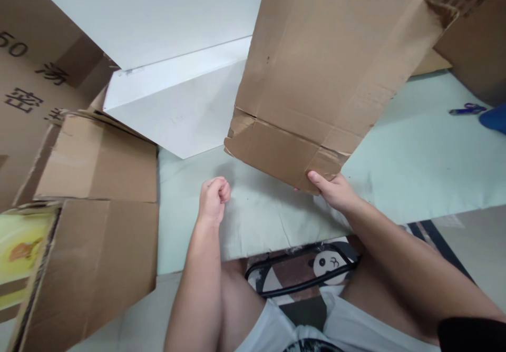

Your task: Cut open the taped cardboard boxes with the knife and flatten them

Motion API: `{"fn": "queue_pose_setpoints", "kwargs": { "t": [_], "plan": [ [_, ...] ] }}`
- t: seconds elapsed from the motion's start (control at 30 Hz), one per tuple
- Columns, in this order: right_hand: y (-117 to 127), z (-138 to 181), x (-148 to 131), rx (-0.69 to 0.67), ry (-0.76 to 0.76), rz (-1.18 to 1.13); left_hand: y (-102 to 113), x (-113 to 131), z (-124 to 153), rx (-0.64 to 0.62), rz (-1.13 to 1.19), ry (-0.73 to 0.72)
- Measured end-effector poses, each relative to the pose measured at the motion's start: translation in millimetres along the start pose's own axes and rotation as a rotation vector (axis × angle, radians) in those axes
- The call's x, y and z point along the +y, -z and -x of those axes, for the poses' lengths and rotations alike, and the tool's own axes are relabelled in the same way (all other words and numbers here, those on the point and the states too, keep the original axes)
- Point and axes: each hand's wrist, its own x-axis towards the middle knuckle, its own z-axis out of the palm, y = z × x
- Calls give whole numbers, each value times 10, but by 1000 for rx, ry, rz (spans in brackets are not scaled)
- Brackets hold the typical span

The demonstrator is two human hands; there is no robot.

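Observation:
A flattened brown cardboard box (316, 72) is held up at a tilt over the pale green table cover (190, 225). My right hand (334, 188) grips its lower right edge, thumb on the near face and the other fingers mostly hidden behind. Creases cross the cardboard, and its lower flap (276, 146) is torn at the left corner. My left hand (215, 196) is closed in a fist above the cover, left of the cardboard and apart from it. Nothing shows sticking out of that fist.
At the left stands an open cardboard carton (118, 252), with a larger printed carton (23, 78) behind it. A white panel or box (177, 104) is at the back. Scissors (468, 109) and a blue object (494, 118) lie at the right. A panda-patterned item (304, 265) is between my legs.

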Motion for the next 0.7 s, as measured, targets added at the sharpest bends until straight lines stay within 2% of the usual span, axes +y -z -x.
{"fn": "queue_pose_setpoints", "kwargs": {
  "t": [0.53, 0.7],
  "plan": [
    [2, 4, 22, -1, -28, -15, -16, 12, 7, 7, -56, -9],
    [4, -3, 67, 36, -17, -26, -47, -10, 10, 1, -100, -9]
  ]
}}
